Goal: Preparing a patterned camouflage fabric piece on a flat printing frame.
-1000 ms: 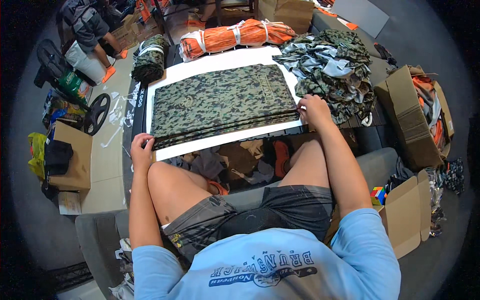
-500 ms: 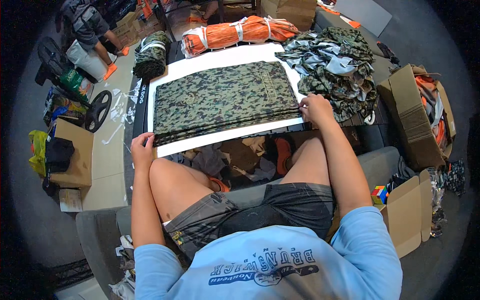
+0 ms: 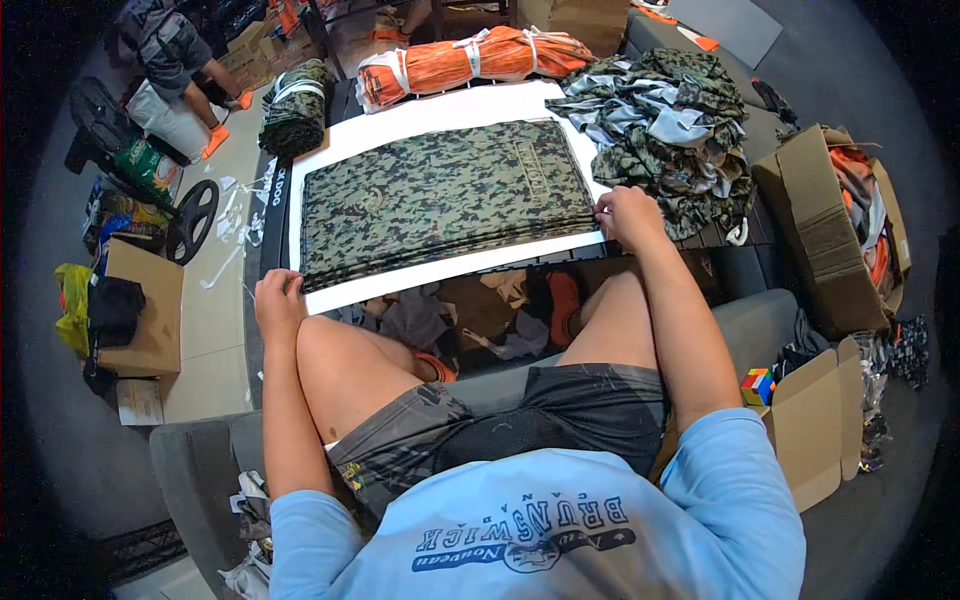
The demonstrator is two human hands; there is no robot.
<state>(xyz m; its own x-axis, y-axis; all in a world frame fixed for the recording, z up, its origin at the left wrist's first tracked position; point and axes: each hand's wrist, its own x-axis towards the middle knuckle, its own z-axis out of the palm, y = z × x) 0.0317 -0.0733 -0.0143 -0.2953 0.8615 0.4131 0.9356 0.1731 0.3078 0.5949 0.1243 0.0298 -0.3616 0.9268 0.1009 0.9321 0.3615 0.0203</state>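
A flat, layered stack of camouflage fabric (image 3: 430,195) lies on a white board (image 3: 460,282) on the dark table. My left hand (image 3: 279,298) pinches the stack's near-left corner, and my right hand (image 3: 630,218) grips its near-right corner, fingertips closed on the edge. A rolled camouflage bundle (image 3: 292,108) tied with white straps sits at the back left of the board. Behind the board is a long orange strapped bundle (image 3: 445,70), and to the right lies a crumpled heap of camouflage cloth (image 3: 670,150).
At left are a co-worker (image 3: 185,75) bending down, a cardboard box with bags (image 3: 142,330) and a black wheel-like object (image 3: 192,222). At right stand an open box of orange cloth (image 3: 805,220) and another box (image 3: 805,430) beside a colored puzzle cube (image 3: 758,387). I sit on a grey couch (image 3: 185,480).
The layered near edge of the stack looks a little flatter. My hands stay at the corners, with only a slight shift. The view has moved very slightly.
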